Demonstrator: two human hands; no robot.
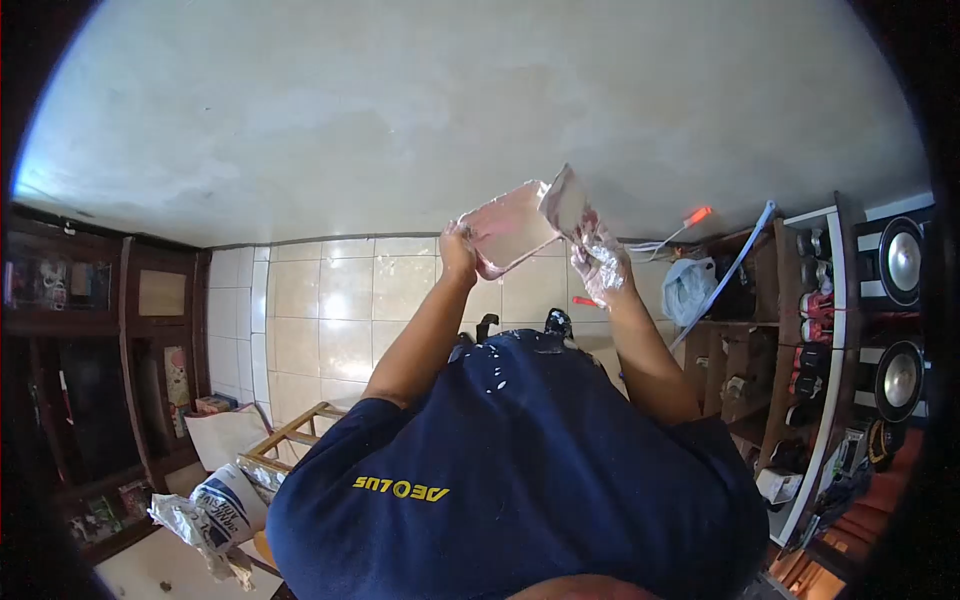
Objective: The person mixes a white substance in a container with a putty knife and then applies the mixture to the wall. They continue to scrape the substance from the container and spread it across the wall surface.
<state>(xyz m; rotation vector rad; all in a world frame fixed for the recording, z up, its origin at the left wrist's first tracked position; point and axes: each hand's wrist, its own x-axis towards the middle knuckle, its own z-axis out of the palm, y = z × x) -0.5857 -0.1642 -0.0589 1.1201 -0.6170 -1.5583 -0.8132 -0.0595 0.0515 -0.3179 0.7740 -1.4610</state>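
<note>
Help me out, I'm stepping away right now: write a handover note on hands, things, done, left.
Left hand: raised, gripping the pinkish board by its near end.
Right hand, smeared white: holds the broad blade against the board's far end.
Done: paste coats the board; splashes on the navy shirt.
Left: likely spreading that paste; the pale surface beyond looks patchy, how much is covered I cannot tell.

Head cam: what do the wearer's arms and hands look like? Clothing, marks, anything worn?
Both arms come bare out of the short sleeves of a navy T-shirt, which has yellow lettering and white splashes on the chest. The left hand is bare, with no watch or band in view. The right hand is coated in whitish, crinkled stuff; glove or plaster smear, cannot tell.
</note>
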